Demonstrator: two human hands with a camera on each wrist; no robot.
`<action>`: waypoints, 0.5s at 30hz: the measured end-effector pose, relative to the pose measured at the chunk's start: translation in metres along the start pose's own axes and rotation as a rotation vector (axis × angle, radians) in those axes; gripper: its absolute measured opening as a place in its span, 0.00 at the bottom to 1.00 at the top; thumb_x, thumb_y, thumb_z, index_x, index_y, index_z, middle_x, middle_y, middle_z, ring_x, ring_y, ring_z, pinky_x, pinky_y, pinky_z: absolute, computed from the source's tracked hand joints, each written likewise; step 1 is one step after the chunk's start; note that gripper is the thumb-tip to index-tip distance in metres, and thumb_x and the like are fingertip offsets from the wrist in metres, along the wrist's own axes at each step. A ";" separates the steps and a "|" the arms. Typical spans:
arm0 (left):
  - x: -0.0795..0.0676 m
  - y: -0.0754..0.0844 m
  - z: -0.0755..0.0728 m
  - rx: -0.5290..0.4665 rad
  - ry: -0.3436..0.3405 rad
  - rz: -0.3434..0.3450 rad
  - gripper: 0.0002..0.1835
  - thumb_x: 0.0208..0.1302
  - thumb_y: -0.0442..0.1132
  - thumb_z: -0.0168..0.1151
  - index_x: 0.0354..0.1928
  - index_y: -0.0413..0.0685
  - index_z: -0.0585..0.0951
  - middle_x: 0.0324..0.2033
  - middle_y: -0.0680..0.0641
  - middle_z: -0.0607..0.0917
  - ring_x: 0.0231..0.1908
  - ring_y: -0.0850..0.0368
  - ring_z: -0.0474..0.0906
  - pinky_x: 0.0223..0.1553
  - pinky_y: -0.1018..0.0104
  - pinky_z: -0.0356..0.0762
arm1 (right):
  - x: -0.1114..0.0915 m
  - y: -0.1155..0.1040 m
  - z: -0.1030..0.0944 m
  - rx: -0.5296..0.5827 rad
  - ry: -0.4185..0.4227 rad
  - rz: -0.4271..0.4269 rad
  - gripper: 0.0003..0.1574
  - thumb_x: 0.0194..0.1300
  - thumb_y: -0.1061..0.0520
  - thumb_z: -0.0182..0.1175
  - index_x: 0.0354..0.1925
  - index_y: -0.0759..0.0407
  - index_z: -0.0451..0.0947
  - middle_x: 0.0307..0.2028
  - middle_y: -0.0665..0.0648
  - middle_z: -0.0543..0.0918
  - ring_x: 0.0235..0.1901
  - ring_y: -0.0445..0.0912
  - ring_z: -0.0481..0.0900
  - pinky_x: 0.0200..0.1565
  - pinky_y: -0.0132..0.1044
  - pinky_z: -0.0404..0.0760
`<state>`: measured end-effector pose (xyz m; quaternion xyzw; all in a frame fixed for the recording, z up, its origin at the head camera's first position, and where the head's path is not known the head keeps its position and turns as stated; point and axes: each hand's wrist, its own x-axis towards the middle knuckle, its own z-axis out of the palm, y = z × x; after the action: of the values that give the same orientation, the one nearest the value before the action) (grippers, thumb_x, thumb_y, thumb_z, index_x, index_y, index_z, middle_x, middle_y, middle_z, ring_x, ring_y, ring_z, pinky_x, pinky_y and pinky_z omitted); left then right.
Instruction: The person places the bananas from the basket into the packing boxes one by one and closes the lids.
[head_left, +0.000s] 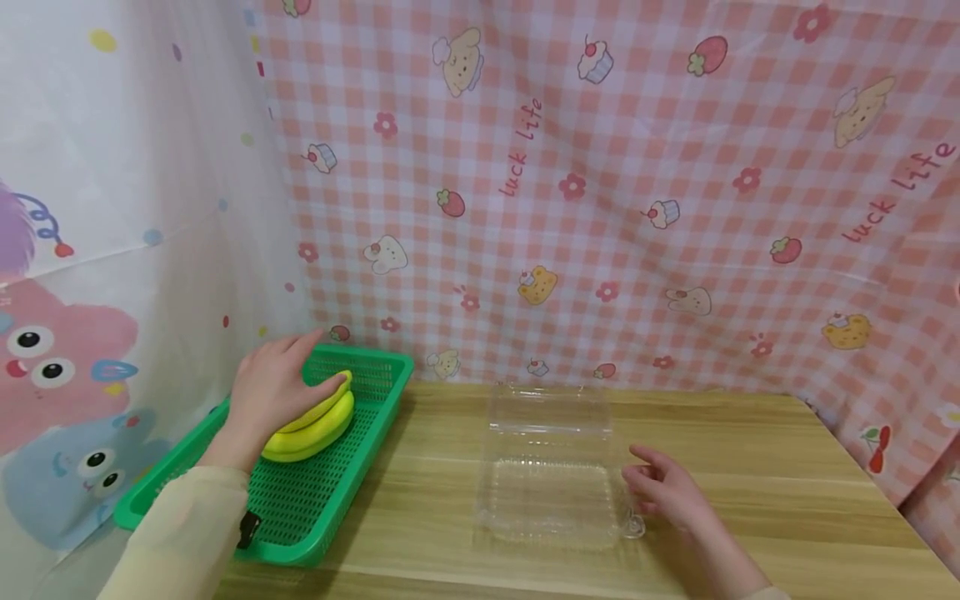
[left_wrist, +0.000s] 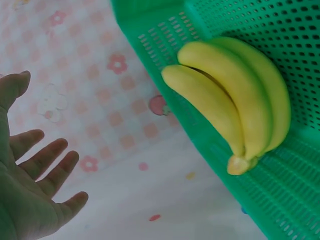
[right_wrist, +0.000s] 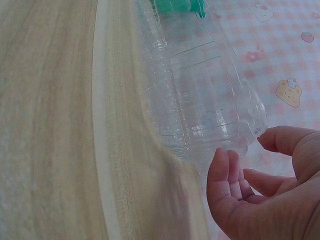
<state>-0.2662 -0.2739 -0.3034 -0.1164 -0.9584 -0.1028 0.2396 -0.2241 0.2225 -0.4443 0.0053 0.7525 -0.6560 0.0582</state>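
Observation:
A bunch of yellow bananas (head_left: pixel 318 433) lies in a green plastic basket (head_left: pixel 390 417) on the left of the table. My left hand (head_left: pixel 273 387) is over the basket, partly covering the bananas in the head view. In the left wrist view, that hand (left_wrist: pixel 37 185) has its fingers spread and holds nothing, apart from the bananas (left_wrist: pixel 240 95). A clear plastic clamshell box (head_left: pixel 551 500) sits unfolded on the table, its lid towards the back. Beside its right edge is my right hand (head_left: pixel 667 492), fingers loosely bent; whether the fingertips touch the box (right_wrist: pixel 200 100) is unclear.
The wooden table (head_left: pixel 750 450) meets a pink checked cloth (head_left: pixel 525 233) at its back edge. A white patterned cloth (head_left: pixel 172 275) hangs along the left, close to the basket. A black clip-like piece (head_left: pixel 249 528) is at the basket's near end.

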 end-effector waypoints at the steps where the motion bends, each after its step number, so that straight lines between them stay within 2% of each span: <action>1: 0.002 -0.002 0.002 0.003 -0.010 -0.003 0.40 0.60 0.58 0.67 0.67 0.41 0.71 0.58 0.31 0.76 0.57 0.30 0.70 0.56 0.28 0.61 | 0.000 0.000 0.000 0.002 0.000 0.000 0.39 0.72 0.65 0.53 0.71 0.79 0.47 0.45 0.59 0.76 0.37 0.42 0.76 0.36 0.35 0.82; 10: 0.016 -0.020 0.015 0.010 -0.086 -0.040 0.41 0.61 0.56 0.67 0.69 0.39 0.68 0.61 0.29 0.73 0.59 0.27 0.67 0.57 0.27 0.60 | 0.002 0.001 0.002 0.018 -0.008 0.003 0.37 0.72 0.67 0.52 0.70 0.80 0.48 0.39 0.55 0.74 0.31 0.41 0.72 0.32 0.33 0.79; 15: 0.021 -0.028 0.028 0.010 -0.097 -0.046 0.41 0.61 0.56 0.66 0.70 0.41 0.67 0.59 0.29 0.74 0.55 0.29 0.70 0.53 0.29 0.65 | 0.004 0.002 0.002 0.015 -0.010 0.009 0.35 0.72 0.68 0.51 0.69 0.81 0.49 0.37 0.55 0.73 0.30 0.42 0.71 0.31 0.33 0.78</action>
<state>-0.3036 -0.2896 -0.3211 -0.0980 -0.9717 -0.0979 0.1911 -0.2276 0.2202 -0.4472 0.0056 0.7471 -0.6615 0.0649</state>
